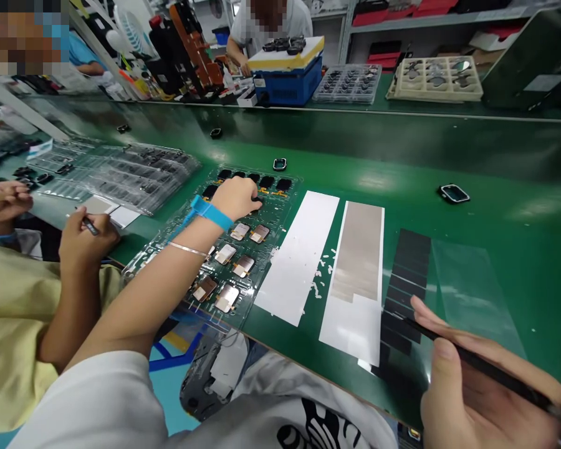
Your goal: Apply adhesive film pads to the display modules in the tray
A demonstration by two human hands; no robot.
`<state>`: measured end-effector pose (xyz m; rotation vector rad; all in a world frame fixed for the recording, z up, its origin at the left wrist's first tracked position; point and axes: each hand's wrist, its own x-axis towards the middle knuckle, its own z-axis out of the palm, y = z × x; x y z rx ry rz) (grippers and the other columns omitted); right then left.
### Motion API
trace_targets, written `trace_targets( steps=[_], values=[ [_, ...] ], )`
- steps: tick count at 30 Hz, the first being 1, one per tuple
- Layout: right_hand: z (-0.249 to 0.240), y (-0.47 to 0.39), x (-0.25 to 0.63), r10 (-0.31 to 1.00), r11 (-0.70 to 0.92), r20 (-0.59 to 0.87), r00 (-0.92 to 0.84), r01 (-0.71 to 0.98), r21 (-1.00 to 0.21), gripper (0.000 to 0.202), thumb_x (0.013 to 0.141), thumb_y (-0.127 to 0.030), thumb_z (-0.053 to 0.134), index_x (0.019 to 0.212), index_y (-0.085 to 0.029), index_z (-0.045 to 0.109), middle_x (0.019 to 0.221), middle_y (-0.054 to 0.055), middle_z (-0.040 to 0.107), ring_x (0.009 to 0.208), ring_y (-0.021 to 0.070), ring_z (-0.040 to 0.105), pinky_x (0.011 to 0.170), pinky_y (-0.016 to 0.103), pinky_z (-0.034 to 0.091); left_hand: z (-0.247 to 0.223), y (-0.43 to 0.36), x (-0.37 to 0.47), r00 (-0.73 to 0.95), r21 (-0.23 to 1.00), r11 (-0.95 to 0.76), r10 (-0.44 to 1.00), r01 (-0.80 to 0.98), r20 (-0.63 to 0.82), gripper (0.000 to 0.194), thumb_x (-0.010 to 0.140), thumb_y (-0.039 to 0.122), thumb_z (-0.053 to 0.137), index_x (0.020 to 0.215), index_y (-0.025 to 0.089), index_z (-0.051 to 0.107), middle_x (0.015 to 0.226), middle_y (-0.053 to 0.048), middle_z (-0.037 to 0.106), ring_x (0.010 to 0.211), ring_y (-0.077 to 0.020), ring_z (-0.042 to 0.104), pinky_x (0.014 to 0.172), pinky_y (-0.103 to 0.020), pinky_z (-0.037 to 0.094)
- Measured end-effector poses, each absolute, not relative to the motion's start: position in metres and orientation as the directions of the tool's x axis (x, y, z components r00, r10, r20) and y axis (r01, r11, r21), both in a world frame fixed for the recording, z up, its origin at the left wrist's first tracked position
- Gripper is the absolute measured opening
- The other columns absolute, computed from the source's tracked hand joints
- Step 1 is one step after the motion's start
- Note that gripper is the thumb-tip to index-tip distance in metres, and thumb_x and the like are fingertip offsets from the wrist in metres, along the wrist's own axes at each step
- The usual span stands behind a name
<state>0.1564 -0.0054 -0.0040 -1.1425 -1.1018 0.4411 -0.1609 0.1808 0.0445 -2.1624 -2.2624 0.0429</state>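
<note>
My left hand [237, 198], with a blue strap on the wrist, reaches over a clear tray [273, 234] of small screens. Its fingers are curled down at a dark screen in the upper rows; the fingertips are partly hidden. Silvery screens [227, 298] lie in the lower rows. At the lower right my right hand [477, 380] holds black tweezers [490, 371], their tips over a strip of black film pieces [409, 262]. Between the hands lie a white sheet [302, 249] and a sheet with a grey-brown layer [359, 249], with small white scraps [316, 288] between them.
Watch-like frames [454, 193] [279, 164] lie on the green table [402, 168]. A clear film [472, 280] is at the right. Stacked clear trays [144, 174] stand at the left, beside a co-worker's hands [86, 237]. A blue box [290, 81] sits on the back ledge.
</note>
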Motion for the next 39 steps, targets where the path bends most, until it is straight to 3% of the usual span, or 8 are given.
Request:
trace_targets(
  steps=[3, 6, 8, 10, 14, 25, 33, 39],
  values=[
    [0.000, 0.002, 0.155, 0.746, 0.490, 0.529, 0.405, 0.204, -0.847, 0.012, 0.082, -0.013, 0.066, 0.090, -0.019, 0.073, 0.087, 0.010, 0.070, 0.091, 0.0342, 0.071, 0.085, 0.061, 0.053, 0.060, 0.168, -0.154, 0.008, 0.020, -0.008, 1.000, 1.000, 0.002, 0.041, 0.076, 0.016, 0.065, 0.117, 0.012, 0.068, 0.088, -0.010, 0.073, 0.092, -0.0311, 0.068, 0.086, -0.042, 0.052],
    [0.000, 0.003, 0.162, 0.785, 0.474, 0.548, 0.288, 0.290, -0.831, 0.019, 0.090, -0.014, 0.055, 0.090, -0.023, 0.072, 0.088, 0.007, 0.067, 0.085, 0.0243, 0.066, 0.072, 0.044, 0.050, 0.071, 0.130, -0.138, 0.114, 0.372, -0.109, 0.993, 0.922, 0.008, 0.055, 0.079, 0.017, 0.064, 0.133, 0.016, 0.056, 0.084, -0.005, 0.070, 0.077, -0.0223, 0.068, 0.072, -0.034, 0.054],
    [0.004, 0.002, 0.164, 0.821, 0.484, 0.558, 0.124, 0.368, -0.794, 0.020, 0.091, -0.012, 0.054, 0.094, -0.022, 0.071, 0.089, 0.006, 0.065, 0.080, 0.0189, 0.061, 0.064, 0.034, 0.046, 0.071, 0.095, -0.121, 0.202, 0.686, -0.157, 0.979, 0.711, 0.015, 0.032, 0.083, 0.020, 0.063, 0.115, 0.017, 0.065, 0.087, -0.006, 0.070, 0.079, -0.0202, 0.067, 0.067, -0.030, 0.054],
    [0.014, 0.003, 0.160, 0.827, 0.528, 0.560, -0.047, 0.405, -0.746, 0.020, 0.087, -0.009, 0.059, 0.101, -0.019, 0.068, 0.090, 0.005, 0.062, 0.079, 0.0159, 0.058, 0.061, 0.030, 0.046, 0.067, 0.060, -0.100, 0.244, 0.782, -0.170, 0.970, 0.599, 0.024, 0.010, 0.088, 0.024, 0.060, 0.095, 0.019, 0.066, 0.092, -0.006, 0.068, 0.085, -0.0195, 0.066, 0.064, -0.027, 0.052],
    [0.033, 0.012, 0.140, 0.770, 0.627, 0.589, -0.244, 0.459, -0.629, 0.021, 0.083, -0.006, 0.067, 0.102, -0.015, 0.065, 0.090, 0.003, 0.060, 0.076, 0.0099, 0.059, 0.062, 0.023, 0.049, 0.052, 0.010, -0.064, 0.261, 0.947, -0.025, 0.963, 0.321, -0.063, 0.006, 0.101, 0.028, 0.044, 0.103, 0.024, 0.049, 0.090, 0.000, 0.062, 0.074, -0.0121, 0.061, 0.066, -0.025, 0.051],
    [0.016, 0.019, 0.131, 0.720, 0.659, 0.591, -0.363, 0.625, -0.419, 0.032, 0.086, -0.001, 0.060, 0.114, -0.016, 0.063, 0.099, 0.006, 0.069, 0.082, 0.0140, 0.066, 0.067, 0.027, 0.054, 0.009, 0.006, -0.033, 0.173, 1.000, -0.007, 0.985, -0.003, 0.008, 0.009, 0.102, 0.031, 0.048, 0.100, 0.024, 0.052, 0.076, 0.003, 0.056, 0.066, -0.0086, 0.055, 0.060, -0.021, 0.044],
    [0.029, 0.041, 0.124, 0.840, 0.537, 0.437, -0.321, 0.608, -0.586, 0.017, 0.085, -0.007, 0.055, 0.091, -0.020, 0.064, 0.088, 0.002, 0.067, 0.077, 0.0128, 0.063, 0.060, 0.023, 0.047, 0.001, 0.005, -0.030, 0.077, 0.999, -0.015, 0.997, -0.044, 0.019, 0.009, 0.099, 0.031, 0.054, 0.097, 0.023, 0.057, 0.076, 0.002, 0.061, 0.056, -0.0072, 0.053, 0.051, -0.020, 0.042],
    [0.025, 0.084, 0.119, 0.959, 0.219, 0.037, -0.282, 0.648, -0.729, 0.016, 0.072, -0.003, 0.064, 0.074, -0.019, 0.068, 0.079, 0.000, 0.067, 0.074, 0.0135, 0.060, 0.065, 0.026, 0.043, -0.003, 0.001, -0.030, 0.075, 0.986, 0.024, 0.997, -0.166, -0.012, 0.006, 0.102, 0.032, 0.048, 0.105, 0.027, 0.050, 0.069, 0.005, 0.054, 0.061, -0.0077, 0.053, 0.055, -0.018, 0.040]
  ],
)
